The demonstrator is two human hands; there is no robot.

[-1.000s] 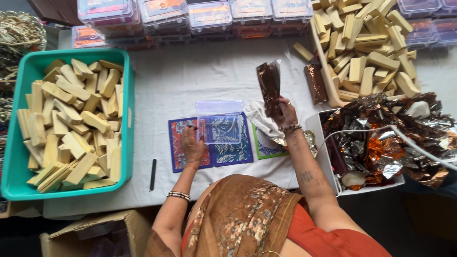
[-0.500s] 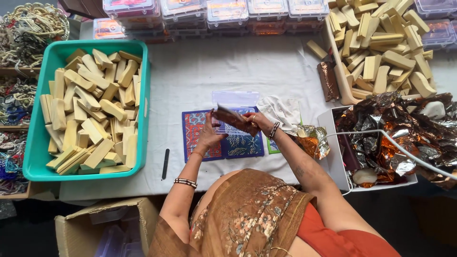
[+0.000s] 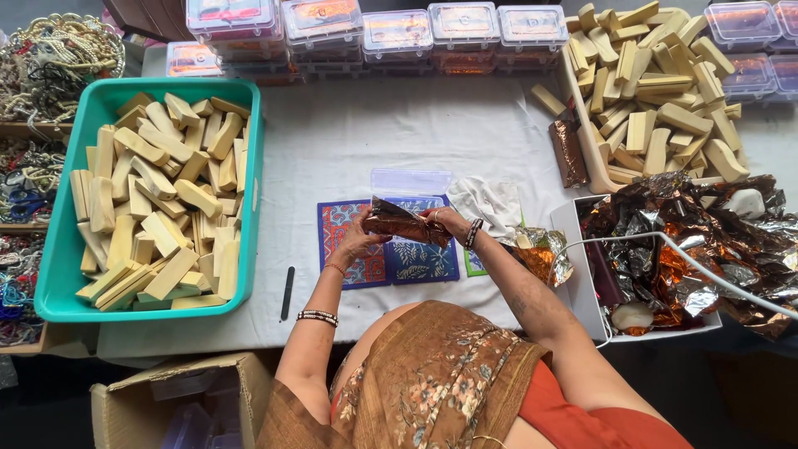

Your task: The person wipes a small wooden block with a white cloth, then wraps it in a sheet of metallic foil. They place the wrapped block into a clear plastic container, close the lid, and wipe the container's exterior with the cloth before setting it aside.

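Holding a brown foil-wrapped bar (image 3: 406, 224) between them, both hands work above the white-covered table (image 3: 349, 141) near its front edge. The left hand (image 3: 359, 241) closes its fingers on the bar's left end; the right hand (image 3: 449, 223) grips the right end from above. The bar's long axis runs roughly left to right, tilted a little so the right end sits lower, and it hangs just over two patterned cards: a red-and-blue card (image 3: 345, 249) on the left and a dark blue card with pale leaves (image 3: 424, 259) beside it. A clear plastic lid (image 3: 411, 181) lies just behind these cards, and a crumpled white cloth (image 3: 497, 204) just to their right.

Along the table's far edge stands a row of clear rectangular plastic boxes (image 3: 399, 33) with orange and red contents showing through. At the left edge a teal tub (image 3: 66, 274) is filled with pale yellow bars (image 3: 158, 191). At the far right corner a cream tray (image 3: 582, 141) holds a heap of the same unwrapped bars (image 3: 657, 91), with another brown wrapped bar (image 3: 570, 152) lying against its left wall. By the right edge a white box (image 3: 578, 274) is stuffed with crumpled copper and silver foil (image 3: 690, 241). A thin black pen (image 3: 287, 293) lies near the front edge beside the tub, and an open cardboard box (image 3: 166, 399) sits below the table
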